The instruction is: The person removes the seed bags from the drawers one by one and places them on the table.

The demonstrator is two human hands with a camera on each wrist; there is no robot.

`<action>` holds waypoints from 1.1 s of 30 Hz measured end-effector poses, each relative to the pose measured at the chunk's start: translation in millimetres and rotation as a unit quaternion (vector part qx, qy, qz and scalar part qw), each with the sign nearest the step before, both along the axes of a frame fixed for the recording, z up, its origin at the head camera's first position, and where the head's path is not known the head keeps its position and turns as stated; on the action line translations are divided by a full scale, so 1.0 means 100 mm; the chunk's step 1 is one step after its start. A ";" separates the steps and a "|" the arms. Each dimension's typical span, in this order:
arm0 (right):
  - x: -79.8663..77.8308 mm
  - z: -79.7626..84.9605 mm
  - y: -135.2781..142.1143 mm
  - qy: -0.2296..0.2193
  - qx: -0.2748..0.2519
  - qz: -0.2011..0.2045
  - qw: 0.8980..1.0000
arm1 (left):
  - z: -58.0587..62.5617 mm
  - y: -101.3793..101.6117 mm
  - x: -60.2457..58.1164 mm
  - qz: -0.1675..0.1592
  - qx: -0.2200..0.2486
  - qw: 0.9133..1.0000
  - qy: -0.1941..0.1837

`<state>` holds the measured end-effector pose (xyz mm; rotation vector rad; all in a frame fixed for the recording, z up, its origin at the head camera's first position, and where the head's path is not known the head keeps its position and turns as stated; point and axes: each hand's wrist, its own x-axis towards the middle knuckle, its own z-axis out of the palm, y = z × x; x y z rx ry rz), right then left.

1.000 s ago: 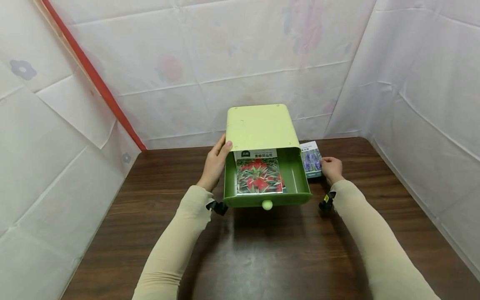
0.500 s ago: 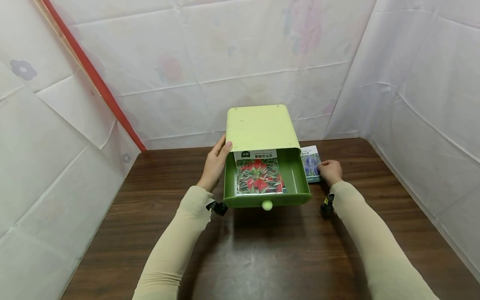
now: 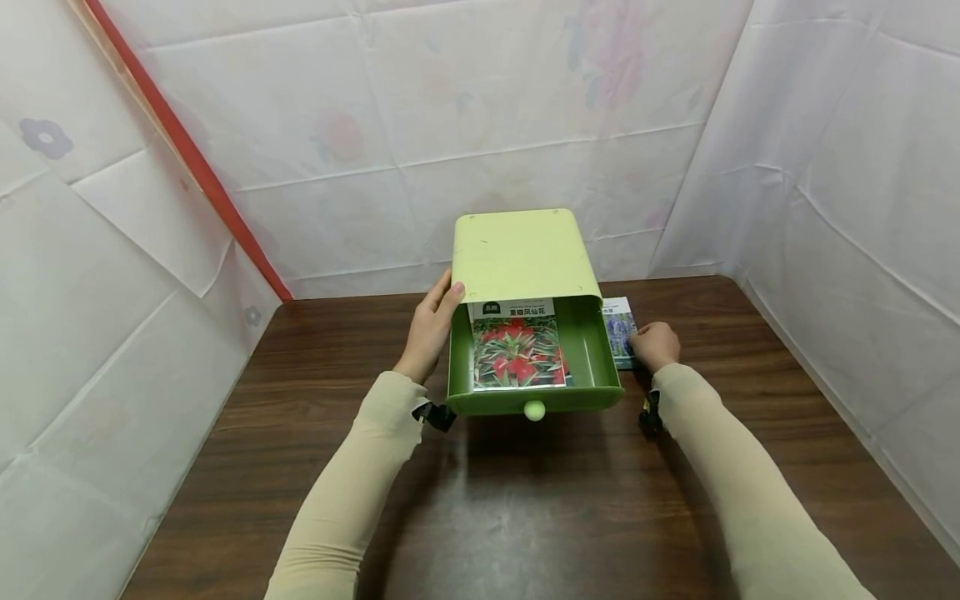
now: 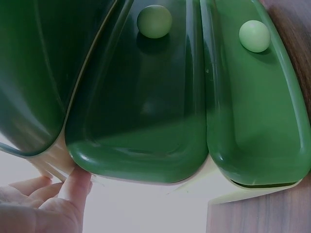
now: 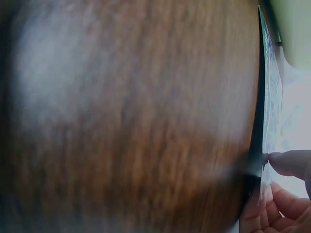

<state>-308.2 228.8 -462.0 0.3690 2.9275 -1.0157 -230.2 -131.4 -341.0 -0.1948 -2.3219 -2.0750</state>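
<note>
A light green desktop cabinet (image 3: pixel 525 254) stands on the table with its top drawer (image 3: pixel 587 346) pulled out. Inside that drawer lies a seed packet with red flowers (image 3: pixel 517 354). My left hand (image 3: pixel 429 325) rests on the cabinet's left side, fingers extended along it and thumb at the front upper edge. To the right of the cabinet, my right hand (image 3: pixel 657 345) pinches the edge of a packet with purple flowers (image 3: pixel 619 329). In the right wrist view the thumb (image 5: pixel 289 162) lies on one face of this packet, fingers on the other.
Two more green drawers, a middle one (image 4: pixel 141 107) and a lower one (image 4: pixel 262 107), sit pushed in below the top drawer. The dark wooden table (image 3: pixel 315 400) runs up to white patterned sheeting (image 3: pixel 337 192) at the back and sides.
My right hand and the purple-flower packet have moved a little toward me and left, closer to the cabinet. The left hand, cabinet and drawer have stayed in place.
</note>
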 end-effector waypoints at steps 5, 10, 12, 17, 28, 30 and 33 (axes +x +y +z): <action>0.02 0.01 -0.03 0.002 0.008 -0.002 1.000 | 0.00 0.00 -0.01 -0.002 0.000 1.000 0.002; 0.02 0.01 -0.05 0.000 0.011 -0.005 1.000 | -0.06 -0.02 -0.06 -0.003 0.002 1.000 0.003; 0.02 0.02 -0.05 -0.001 0.013 -0.008 1.000 | -0.12 -0.04 -0.11 -0.002 0.006 1.000 0.004; 0.03 0.01 -0.05 -0.005 0.016 -0.008 1.000 | -0.27 -0.06 -0.21 0.003 0.008 1.000 0.013; 0.04 0.09 0.02 0.012 -0.053 -0.005 0.999 | -0.13 -0.03 -0.11 0.001 0.003 1.000 0.001; 0.04 0.13 0.05 0.023 -0.071 -0.010 0.997 | -0.07 -0.02 -0.06 0.000 -0.002 1.000 0.000; 0.06 0.24 0.09 0.050 -0.090 -0.012 0.995 | -0.01 0.00 0.00 0.000 -0.008 1.000 0.001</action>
